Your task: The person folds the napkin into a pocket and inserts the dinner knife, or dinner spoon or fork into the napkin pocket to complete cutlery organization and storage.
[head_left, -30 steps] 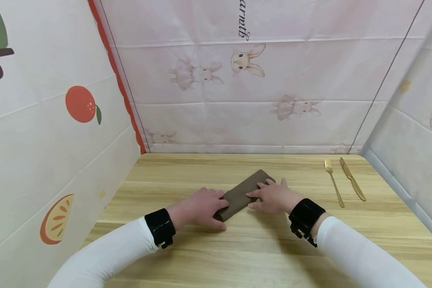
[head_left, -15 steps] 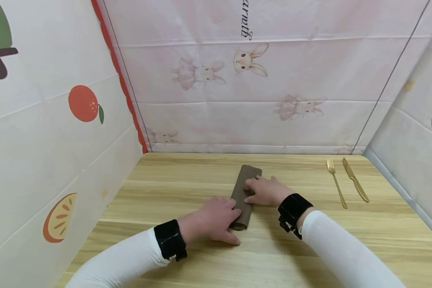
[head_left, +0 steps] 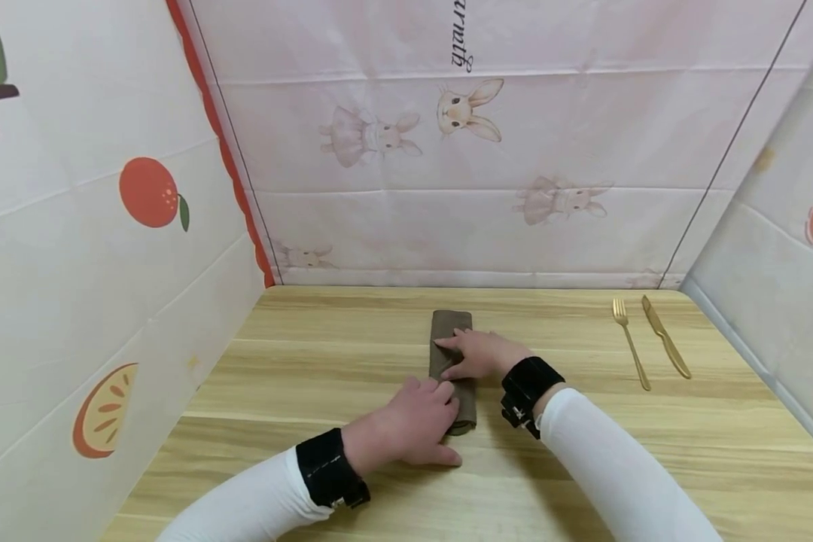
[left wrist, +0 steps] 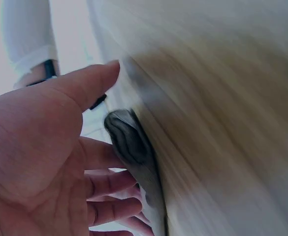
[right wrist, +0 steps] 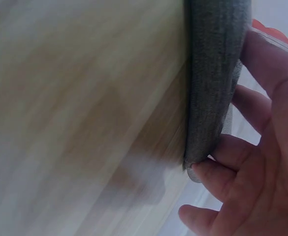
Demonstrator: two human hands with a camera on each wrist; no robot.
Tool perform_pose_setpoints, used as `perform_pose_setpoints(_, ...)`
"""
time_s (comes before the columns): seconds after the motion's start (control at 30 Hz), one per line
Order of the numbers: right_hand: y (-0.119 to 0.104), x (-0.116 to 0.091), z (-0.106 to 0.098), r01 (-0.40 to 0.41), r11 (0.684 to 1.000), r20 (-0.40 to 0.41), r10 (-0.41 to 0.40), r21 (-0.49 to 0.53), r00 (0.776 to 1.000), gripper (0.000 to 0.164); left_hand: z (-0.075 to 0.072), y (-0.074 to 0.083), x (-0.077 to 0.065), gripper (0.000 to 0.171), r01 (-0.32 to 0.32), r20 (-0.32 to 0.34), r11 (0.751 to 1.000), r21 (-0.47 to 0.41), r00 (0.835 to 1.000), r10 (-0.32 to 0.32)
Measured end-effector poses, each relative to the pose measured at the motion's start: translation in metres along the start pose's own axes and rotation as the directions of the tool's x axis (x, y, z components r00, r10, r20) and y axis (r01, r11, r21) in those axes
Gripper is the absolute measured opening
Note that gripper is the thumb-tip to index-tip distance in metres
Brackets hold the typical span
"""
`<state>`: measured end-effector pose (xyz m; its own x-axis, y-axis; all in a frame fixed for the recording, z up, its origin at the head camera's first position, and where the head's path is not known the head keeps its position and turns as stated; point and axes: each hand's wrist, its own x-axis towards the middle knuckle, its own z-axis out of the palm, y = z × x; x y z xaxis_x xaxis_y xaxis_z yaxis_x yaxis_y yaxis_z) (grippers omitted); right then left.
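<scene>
A brown cloth napkin (head_left: pixel 452 320), folded into a long narrow strip, lies on the wooden table, pointing away from me. My left hand (head_left: pixel 413 423) rests over its near end, fingers on the cloth and thumb stretched out on the table side. The left wrist view shows the layered folds at the end of the napkin (left wrist: pixel 126 135), with the fingers touching it. Further up the strip, my right hand (head_left: pixel 479 354) lies across from the right with spread fingers on the cloth. In the right wrist view, fingertips (right wrist: pixel 200 169) touch the napkin's edge.
A gold fork (head_left: pixel 628 339) and a gold knife (head_left: pixel 664 335) lie at the right of the table (head_left: pixel 325 354). Printed cloth walls stand behind and on both sides.
The napkin has turned from a diagonal to nearly straight away from me. My left hand has moved right and nearer; my right hand has shifted left, both staying on the cloth.
</scene>
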<state>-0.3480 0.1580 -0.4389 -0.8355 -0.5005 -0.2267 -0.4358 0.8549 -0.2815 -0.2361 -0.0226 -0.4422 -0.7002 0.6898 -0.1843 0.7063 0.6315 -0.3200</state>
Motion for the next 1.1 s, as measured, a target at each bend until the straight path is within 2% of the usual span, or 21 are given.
perform_pose_setpoints(0.13, -0.003, 0.0, -0.003, -0.019, 0.999, 0.027, 0.018, 0.035, 0.999, 0.072, -0.006, 0.004, 0.001, 0.09, -0.026, 0.013, 0.995, -0.097, 1.0, 0.028)
perform_pose_setpoints(0.27, -0.006, 0.001, -0.005, -0.036, 0.998, 0.052, 0.033, 0.058, 0.998, 0.072, -0.011, 0.007, 0.005, 0.091, -0.005, 0.082, 0.966, -0.258, 0.996, 0.027)
perform_pose_setpoints(0.37, -0.006, 0.003, -0.005, -0.042, 0.998, 0.06, 0.039, 0.057, 0.997, 0.072, -0.012, 0.01, 0.008, 0.091, 0.029, 0.115, 0.943, -0.331, 0.993, 0.01)
perform_pose_setpoints(0.57, -0.01, 0.006, -0.009, -0.062, 0.998, 0.065, 0.06, 0.018, 0.996, 0.072, -0.012, 0.016, 0.012, 0.089, 0.047, 0.102, 0.931, -0.361, 0.995, -0.01)
perform_pose_setpoints(0.77, -0.012, 0.007, -0.012, -0.069, 0.997, 0.063, 0.067, 0.025, 0.996, 0.072, -0.013, 0.019, 0.013, 0.087, 0.059, 0.087, 0.925, -0.375, 0.996, -0.029)
perform_pose_setpoints(1.1, -0.008, 0.008, -0.007, -0.08, 0.995, 0.063, 0.077, 0.055, 0.995, 0.072, -0.017, 0.02, 0.015, 0.089, 0.087, 0.12, 0.917, -0.39, 0.992, -0.043)
